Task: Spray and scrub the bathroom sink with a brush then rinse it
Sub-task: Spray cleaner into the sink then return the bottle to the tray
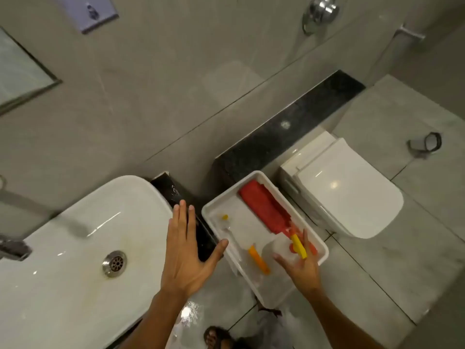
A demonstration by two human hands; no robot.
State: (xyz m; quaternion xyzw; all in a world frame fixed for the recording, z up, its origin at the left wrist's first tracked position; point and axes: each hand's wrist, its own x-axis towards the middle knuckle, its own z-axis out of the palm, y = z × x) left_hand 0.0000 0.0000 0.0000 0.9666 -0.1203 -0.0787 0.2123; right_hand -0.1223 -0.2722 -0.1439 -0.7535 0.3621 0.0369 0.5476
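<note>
The white sink (83,230), with a metal drain (114,263), fills the lower left. My left hand (186,250) hovers flat with fingers spread over the sink's right rim and the black counter. To its right a white tray (210,210) holds a brush with an orange handle (259,260), a red cloth (266,210) and a clear spray bottle (279,248) with a yellow trigger. My right hand (302,268) is at the bottle, with thumb and fingers spread on either side of its head. It is not closed on the bottle.
A metal tap (12,248) juts in at the sink's left edge. A closed white toilet (347,192) stands right of the tray. A black stone ledge (289,127) runs along the wall. The floor below looks wet, with a sandalled foot (216,336).
</note>
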